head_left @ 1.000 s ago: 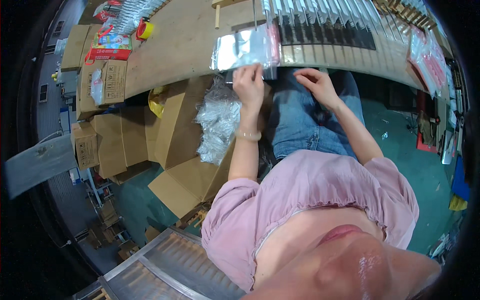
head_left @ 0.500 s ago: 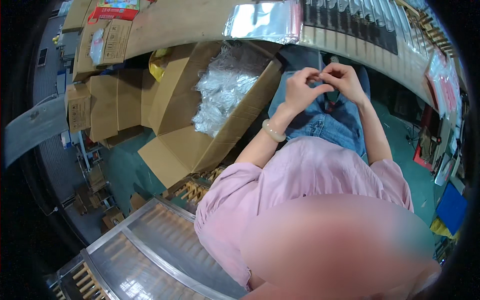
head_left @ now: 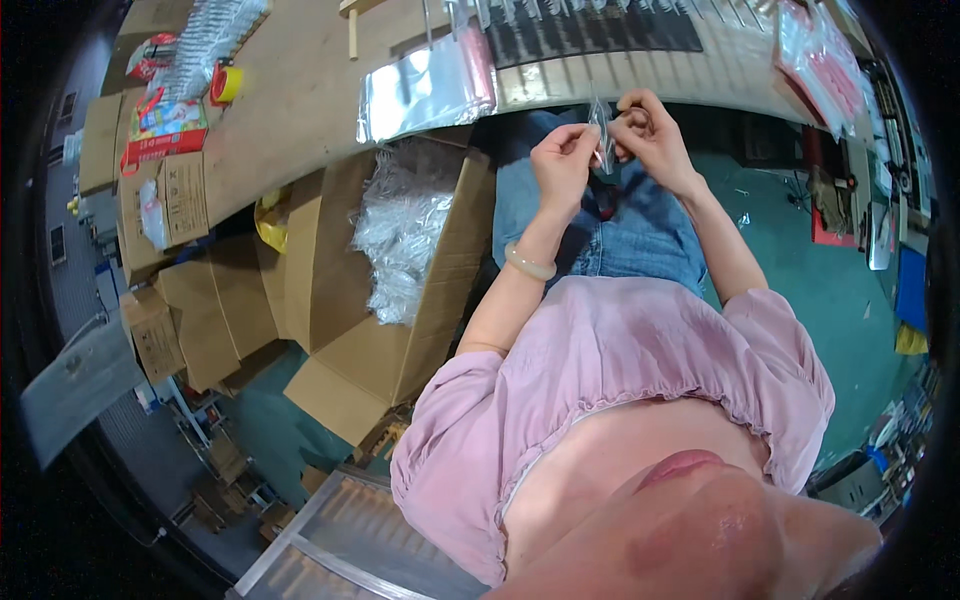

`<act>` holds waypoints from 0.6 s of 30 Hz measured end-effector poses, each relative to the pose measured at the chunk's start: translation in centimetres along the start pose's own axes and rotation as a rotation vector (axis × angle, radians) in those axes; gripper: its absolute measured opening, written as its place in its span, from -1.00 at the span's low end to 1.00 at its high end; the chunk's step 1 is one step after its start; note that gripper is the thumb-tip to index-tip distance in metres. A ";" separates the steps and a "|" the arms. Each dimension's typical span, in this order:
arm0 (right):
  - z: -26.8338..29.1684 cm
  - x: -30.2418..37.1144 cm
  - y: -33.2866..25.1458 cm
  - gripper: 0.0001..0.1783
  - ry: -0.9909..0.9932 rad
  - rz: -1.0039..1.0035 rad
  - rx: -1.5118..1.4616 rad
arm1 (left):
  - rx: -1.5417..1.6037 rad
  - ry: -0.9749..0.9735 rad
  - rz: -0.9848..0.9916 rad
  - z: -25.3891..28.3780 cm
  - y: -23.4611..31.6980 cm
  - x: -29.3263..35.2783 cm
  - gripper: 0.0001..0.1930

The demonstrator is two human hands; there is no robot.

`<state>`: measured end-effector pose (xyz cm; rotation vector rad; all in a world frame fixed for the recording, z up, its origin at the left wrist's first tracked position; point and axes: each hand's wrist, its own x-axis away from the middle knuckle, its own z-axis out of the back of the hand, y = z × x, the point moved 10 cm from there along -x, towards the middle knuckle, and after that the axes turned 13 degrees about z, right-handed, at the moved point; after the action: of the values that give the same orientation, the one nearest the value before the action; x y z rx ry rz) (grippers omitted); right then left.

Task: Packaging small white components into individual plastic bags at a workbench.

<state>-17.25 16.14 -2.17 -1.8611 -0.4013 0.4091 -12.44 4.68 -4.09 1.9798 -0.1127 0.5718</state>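
Observation:
Above my lap, a small, narrow clear plastic bag (head_left: 602, 128) stands nearly upright between my hands. My left hand (head_left: 562, 170), with a pale bangle on its wrist, pinches the bag's near side between thumb and fingers. My right hand (head_left: 652, 145) is closed at the bag's other edge, its fingers bent; the exact contact there is partly hidden. A stack of flat clear bags (head_left: 412, 98) lies at the table edge beyond my left hand. Further right on the table, several slim clear-wrapped pieces stand in a row along a dark mat (head_left: 600, 40).
An open cardboard box (head_left: 440, 270) full of clear plastic packets (head_left: 400, 240) stands at my left. The wooden table (head_left: 290, 110) curves across the front, with pink-edged bags (head_left: 822, 70) at its right. More cartons (head_left: 185, 195) and a yellow tape roll (head_left: 228, 85) are at far left.
My view has shifted, so the table and box appear further left and more of the tabletop shows. My hands have parted slightly, and the clear bag now shows between them.

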 end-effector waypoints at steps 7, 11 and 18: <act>1.6 0.9 -2.7 -0.55 -0.323 0.249 1.476 | -0.752 0.289 -0.574 -1.1 4.3 1.5 -0.90; 5.2 -0.9 -4.1 -0.44 -0.058 0.333 0.916 | -0.898 0.369 -0.674 -0.3 4.9 1.4 -0.92; 13.7 -10.9 -9.6 -0.36 0.498 0.725 0.759 | -0.907 0.300 -0.592 -0.2 3.6 1.5 -0.93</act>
<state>-33.97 25.38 3.61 -1.2275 0.7096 0.4681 -12.32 3.45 -0.40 0.9553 0.3396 0.3234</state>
